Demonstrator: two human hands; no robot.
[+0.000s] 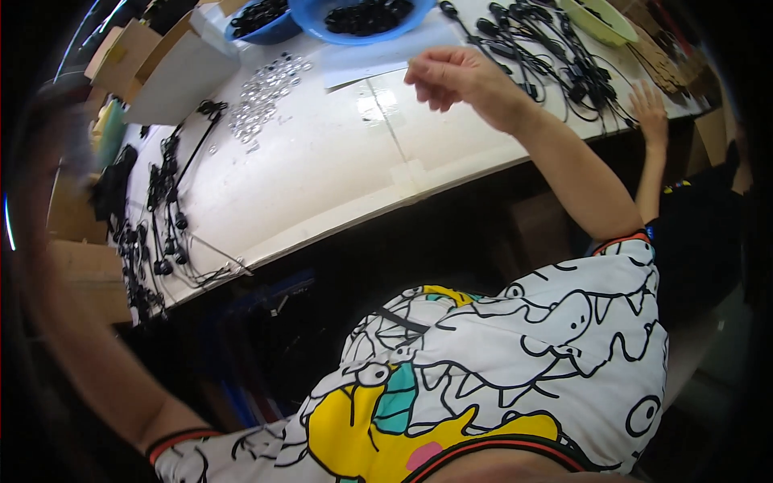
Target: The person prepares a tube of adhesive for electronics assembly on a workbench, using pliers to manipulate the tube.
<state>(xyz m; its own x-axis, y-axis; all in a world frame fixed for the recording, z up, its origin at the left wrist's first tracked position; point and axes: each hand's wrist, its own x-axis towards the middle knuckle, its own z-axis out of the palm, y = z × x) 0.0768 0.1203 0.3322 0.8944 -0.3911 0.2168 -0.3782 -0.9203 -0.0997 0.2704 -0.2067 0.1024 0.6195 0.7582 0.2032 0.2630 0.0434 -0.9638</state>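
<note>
My right hand (463,80) hangs over the far middle of the white table, its fingers curled in and thumb pressed near the index finger. Nothing shows in it. Beneath and beside it lies a white paper sheet (346,66). At the far left my left hand (52,145) is raised near the cardboard boxes, dark and smeared by motion, so its fingers cannot be made out. A blurred greyish patch shows beside it. Near that hand, black cables with lamp sockets (165,205) lie along the table's left end.
Small clear pieces (262,97) lie scattered on the white table (322,177). Blue bowls (322,32) of black parts stand at the back, a yellow-green bowl (600,20) behind more black cables (555,56). An open carton (173,68) sits left. Another person's hand (648,109) rests at the right edge.
</note>
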